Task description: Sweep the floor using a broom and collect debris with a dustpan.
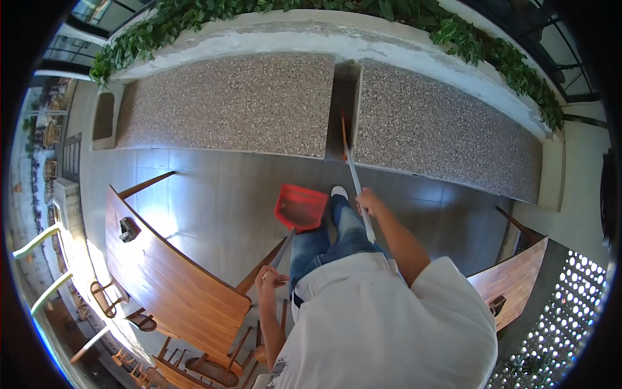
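My right hand (pixel 370 202) grips the pale handle (pixel 355 175) of a broom. The broom's orange-red head (pixel 344 133) reaches into the narrow gap (pixel 344 92) between two speckled terrazzo bench blocks; its bristles are hard to make out in the shadow. Down by my left hip, my left hand (pixel 271 280) is closed around the grey handle (pixel 283 250) of a long-handled dustpan. The red dustpan (pixel 302 207) is just left of my feet, its wide mouth towards the benches. A small pale speck shows inside its pan.
Terrazzo blocks (pixel 228 104) (pixel 447 131) line a white planter wall (pixel 311 36) with leafy green plants (pixel 459 36). A wooden table (pixel 180 282) with a dark object (pixel 128 229) and chairs (pixel 214 369) stands left. Another wooden table (pixel 517 277) is at right. Grey tiles (pixel 233 199) cover the floor.
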